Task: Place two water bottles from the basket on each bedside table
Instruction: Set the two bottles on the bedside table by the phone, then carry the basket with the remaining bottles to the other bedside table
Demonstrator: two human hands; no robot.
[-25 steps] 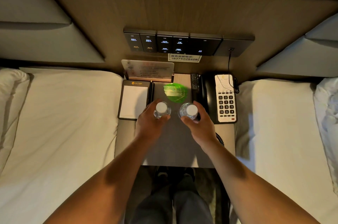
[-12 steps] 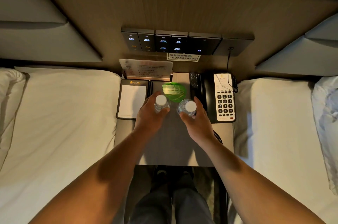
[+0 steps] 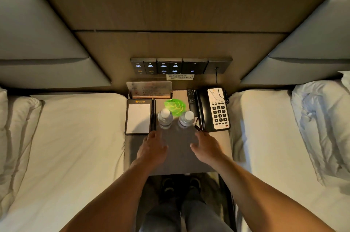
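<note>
Two clear water bottles with white caps stand upright side by side on the grey bedside table [image 3: 178, 158], the left bottle [image 3: 165, 119] and the right bottle [image 3: 186, 119] just in front of a green leaf-shaped coaster [image 3: 175, 105]. My left hand [image 3: 152, 146] hovers a short way in front of the left bottle, fingers apart and empty. My right hand [image 3: 206, 146] is likewise apart from the right bottle, open and holding nothing. No basket is in view.
A notepad in a black holder [image 3: 138, 117] lies left of the bottles, a card stand [image 3: 149, 89] behind it. A remote [image 3: 191, 97] and a black phone [image 3: 214, 109] sit on the right. White beds flank the table; a switch panel [image 3: 180, 66] is on the wall.
Both hands have let go of the bottles and drawn back toward me. The bottles now stand free on the table.
</note>
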